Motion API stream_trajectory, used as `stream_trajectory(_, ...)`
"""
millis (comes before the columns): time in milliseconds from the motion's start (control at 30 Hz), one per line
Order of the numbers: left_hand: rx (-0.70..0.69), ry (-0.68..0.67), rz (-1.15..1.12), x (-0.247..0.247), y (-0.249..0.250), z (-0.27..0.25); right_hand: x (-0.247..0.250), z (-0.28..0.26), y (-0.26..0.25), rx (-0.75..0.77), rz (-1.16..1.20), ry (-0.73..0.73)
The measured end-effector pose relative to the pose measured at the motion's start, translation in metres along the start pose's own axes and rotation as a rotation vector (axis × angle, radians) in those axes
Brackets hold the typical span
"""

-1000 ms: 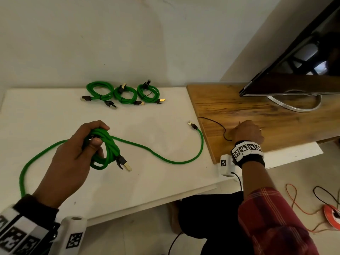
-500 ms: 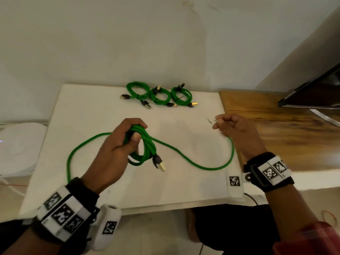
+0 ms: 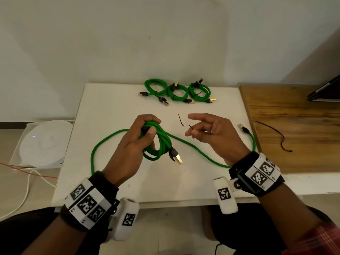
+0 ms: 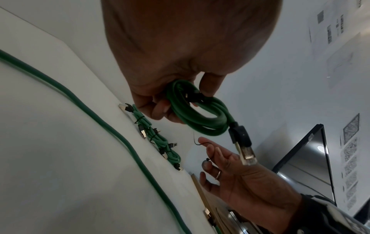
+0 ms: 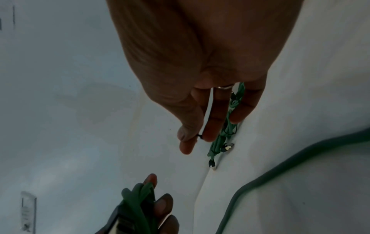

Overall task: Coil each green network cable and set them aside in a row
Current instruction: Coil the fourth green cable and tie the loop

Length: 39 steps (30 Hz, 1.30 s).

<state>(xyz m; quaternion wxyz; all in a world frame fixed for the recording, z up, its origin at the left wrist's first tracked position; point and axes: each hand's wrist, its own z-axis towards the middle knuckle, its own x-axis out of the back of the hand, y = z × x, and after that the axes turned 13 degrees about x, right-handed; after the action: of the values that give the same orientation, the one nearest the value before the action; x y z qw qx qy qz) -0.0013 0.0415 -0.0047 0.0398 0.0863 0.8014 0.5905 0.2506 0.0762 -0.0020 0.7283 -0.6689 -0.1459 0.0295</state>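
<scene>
Cable (image 3: 158,138) half-coiled in my left grip (image 3: 136,142); right grip (image 3: 207,133) pinches tie (image 3: 182,122). Next I finish coiling, then bind.

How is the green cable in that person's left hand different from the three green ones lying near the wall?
The held cable is only partly coiled, with a long tail across the white table; the three coiled cables are fully wound. The left hand grips the held cable above the table, while the three lie flat in a row. Those three have dark ties around them; this one's tie is pinched in the right hand. All are green with gold-tipped plugs.
</scene>
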Motion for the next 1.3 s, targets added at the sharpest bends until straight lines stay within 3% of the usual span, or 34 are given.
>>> stream_trajectory(333, -0.015, -0.024, -0.014, -0.003, 0.001, 0.001, -0.004, 0.001, 0.002, -0.036, 0.015, -0.003)
stream_trajectory(567, -0.026, -0.064, -0.015, -0.008, 0.003, -0.001, -0.008, -0.001, -0.002, -0.018, 0.014, -0.15)
stream_trajectory(900, -0.003, -0.135, -0.109, -0.01, 0.011, -0.006, -0.014, -0.003, -0.015, -0.236, 0.344, -0.286)
stream_trajectory(1300, 0.017, -0.225, -0.068, -0.013, 0.011, -0.006, -0.036, -0.009, -0.016, -0.385, 0.593, -0.33)
